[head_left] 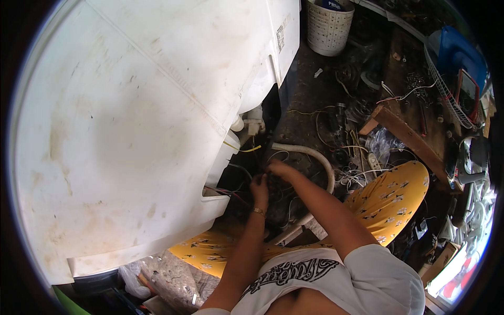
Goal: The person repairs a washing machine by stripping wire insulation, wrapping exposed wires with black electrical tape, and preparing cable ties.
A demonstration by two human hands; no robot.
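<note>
Head view: I can't tell whether the left grip (259,187) or right grip (279,168) holds anything; wires (226,191) just left look light, limp, best pinched by their insulation.

one white casing (142,136), one bucket (329,30), one wristband (259,211)

The large white plastic appliance casing (131,131) spreads to your left, its broad panel scuffed and streaked with brown stains. From the notch at the casing's near right corner, you have a loose bundle of thin red, dark and pale wires (227,191) running out to the right, far ends lost in shadow. Farther up the casing's right edge, a thin yellow wire (247,150) juts out, curving slightly; between the two, a slim grey wire (240,167) bends away from it.
</note>
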